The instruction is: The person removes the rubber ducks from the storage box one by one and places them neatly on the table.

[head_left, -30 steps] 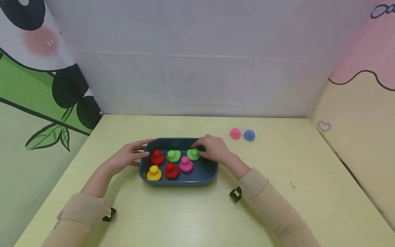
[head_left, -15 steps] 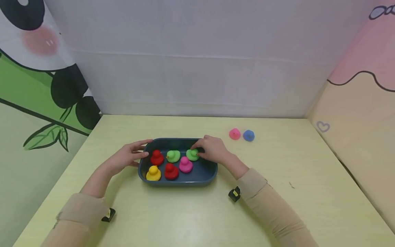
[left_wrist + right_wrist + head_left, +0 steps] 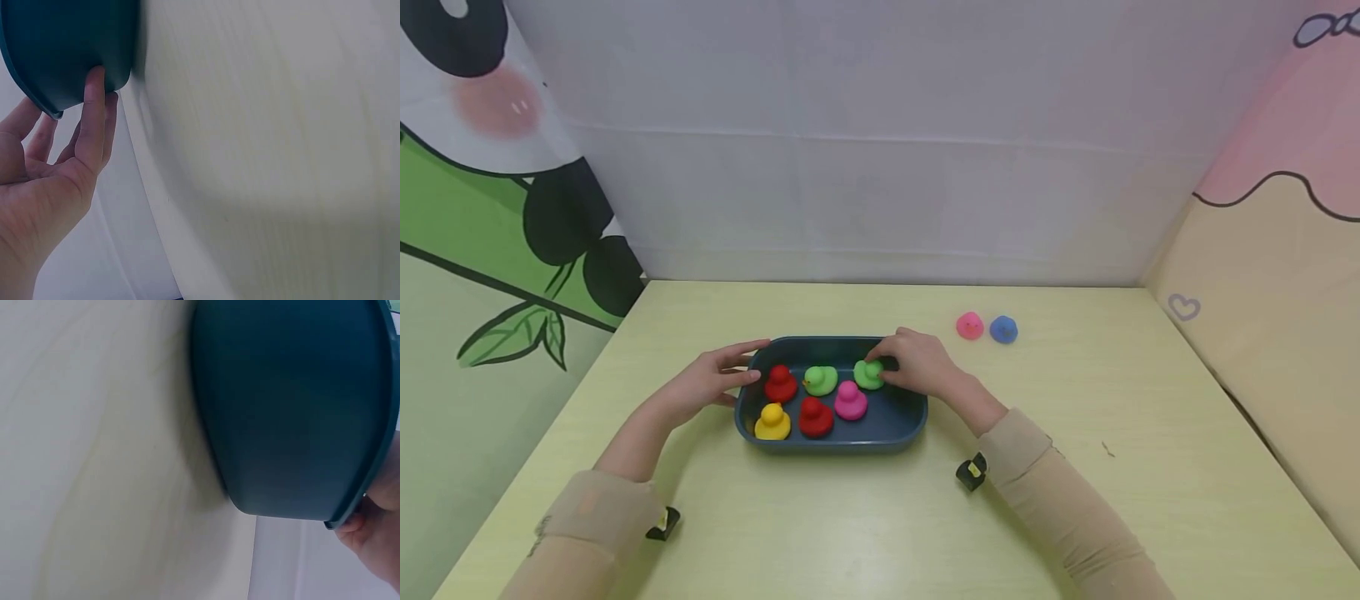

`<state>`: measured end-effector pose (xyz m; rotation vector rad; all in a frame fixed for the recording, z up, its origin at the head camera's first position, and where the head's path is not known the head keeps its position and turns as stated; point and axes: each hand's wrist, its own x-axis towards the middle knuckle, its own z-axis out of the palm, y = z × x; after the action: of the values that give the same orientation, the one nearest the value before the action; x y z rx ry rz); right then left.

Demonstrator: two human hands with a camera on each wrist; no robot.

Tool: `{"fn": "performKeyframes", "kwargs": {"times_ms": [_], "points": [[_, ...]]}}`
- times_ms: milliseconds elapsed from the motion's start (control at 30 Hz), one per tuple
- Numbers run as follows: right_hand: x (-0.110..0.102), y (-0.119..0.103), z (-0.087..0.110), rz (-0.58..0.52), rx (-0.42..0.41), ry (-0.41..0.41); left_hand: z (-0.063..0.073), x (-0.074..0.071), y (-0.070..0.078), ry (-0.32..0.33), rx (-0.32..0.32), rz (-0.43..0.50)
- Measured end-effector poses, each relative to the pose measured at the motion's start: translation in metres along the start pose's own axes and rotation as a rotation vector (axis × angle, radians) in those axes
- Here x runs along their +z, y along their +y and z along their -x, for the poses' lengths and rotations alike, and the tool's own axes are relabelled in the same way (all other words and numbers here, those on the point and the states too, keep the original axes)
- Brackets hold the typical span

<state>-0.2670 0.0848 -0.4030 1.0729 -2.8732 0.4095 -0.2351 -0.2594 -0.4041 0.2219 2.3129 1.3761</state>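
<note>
In the head view a dark blue-green tray [image 3: 880, 443] stands on the table, with several small rubber ducks in it. My left hand [image 3: 707, 383] holds its left end, the thumb over the rim and fingers along the outer wall, as the left wrist view shows. My right hand [image 3: 921, 362] reaches over the back right rim and pinches a green duck [image 3: 867, 375] inside. Beside that one sit a pink duck [image 3: 851, 402] and another green duck [image 3: 821, 381]. Two red ducks [image 3: 781, 384] and a yellow duck [image 3: 772, 423] fill the left part.
Behind and right of the tray, a coral-pink duck [image 3: 970, 326] and a blue duck [image 3: 1003, 329] stand on the pale table [image 3: 880, 525]. A white sheet [image 3: 880, 208] hangs along the far edge. Printed cloths line both sides.
</note>
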Motion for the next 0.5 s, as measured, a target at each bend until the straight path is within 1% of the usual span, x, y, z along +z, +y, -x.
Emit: {"fn": "performKeyframes", "kwargs": {"times_ms": [267,500], "points": [[-0.004,0.004,0.005,-0.137,-0.022,0.056,-0.001,-0.001,-0.001,-0.001,0.001,-0.006],[-0.008,0.009,0.011,-0.224,-0.058,0.119,-0.001,0.000,0.000,-0.001,0.002,-0.008]]}}
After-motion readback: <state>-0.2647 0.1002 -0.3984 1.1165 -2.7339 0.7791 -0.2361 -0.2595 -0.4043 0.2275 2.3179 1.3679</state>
